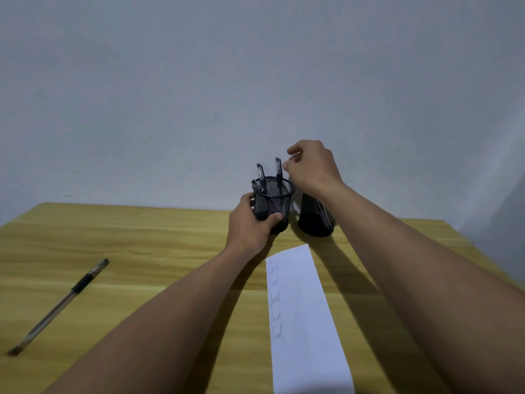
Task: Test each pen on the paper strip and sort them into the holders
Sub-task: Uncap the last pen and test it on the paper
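Observation:
My left hand (250, 223) grips the side of a black mesh holder (274, 204) at the back of the wooden table. Three capped pens stand in it; the tallest pen (278, 170) is right beside the fingertips of my right hand (311, 166), which hovers above the rim with fingers loosely curled and apart, holding nothing. A second black mesh holder (316, 217) stands to the right, partly hidden by my right forearm. A white paper strip (305, 314) with several scribbles along its left side lies in front. One loose pen (61, 305) lies at the far left.
The wooden table (159, 251) meets a plain pale wall just behind the holders. Its right edge runs close to my right forearm. The loose pen lies diagonally near the left front corner.

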Tool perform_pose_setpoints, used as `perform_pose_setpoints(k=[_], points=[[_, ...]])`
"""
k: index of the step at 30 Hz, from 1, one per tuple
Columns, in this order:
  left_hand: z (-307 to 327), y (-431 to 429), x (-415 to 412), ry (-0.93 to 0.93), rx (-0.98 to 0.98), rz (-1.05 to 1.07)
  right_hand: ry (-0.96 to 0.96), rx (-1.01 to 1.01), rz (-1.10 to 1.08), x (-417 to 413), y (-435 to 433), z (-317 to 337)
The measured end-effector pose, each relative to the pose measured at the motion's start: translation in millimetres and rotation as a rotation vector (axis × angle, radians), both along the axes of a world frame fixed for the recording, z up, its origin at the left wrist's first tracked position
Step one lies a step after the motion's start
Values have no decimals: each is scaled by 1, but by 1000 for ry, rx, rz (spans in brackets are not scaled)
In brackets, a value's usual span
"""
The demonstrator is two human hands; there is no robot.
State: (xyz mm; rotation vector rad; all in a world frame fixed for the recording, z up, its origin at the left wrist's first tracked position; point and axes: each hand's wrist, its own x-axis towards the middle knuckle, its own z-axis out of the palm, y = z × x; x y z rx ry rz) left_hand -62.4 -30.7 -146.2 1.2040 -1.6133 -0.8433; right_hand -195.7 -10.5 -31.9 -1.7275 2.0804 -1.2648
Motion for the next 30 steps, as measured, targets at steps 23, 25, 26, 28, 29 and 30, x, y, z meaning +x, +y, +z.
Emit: perform_pose_setpoints(k=[23, 25, 26, 28, 29, 30], points=[[48, 155, 240, -588, -114, 322, 485, 268, 614, 189, 96, -25], [40, 158, 263, -618, -69, 378, 511, 287, 661, 216, 89, -39], [36, 159, 272, -625, -43, 395, 516, 295, 678, 228, 86, -47], [27, 161, 284, -636, -15, 402, 494, 307, 693, 250, 80, -64], [23, 161, 288, -642, -7, 403, 478, 315, 699, 259, 77, -72], [17, 162, 292, -654, -2, 407, 482, 321, 712, 268, 74, -79]])
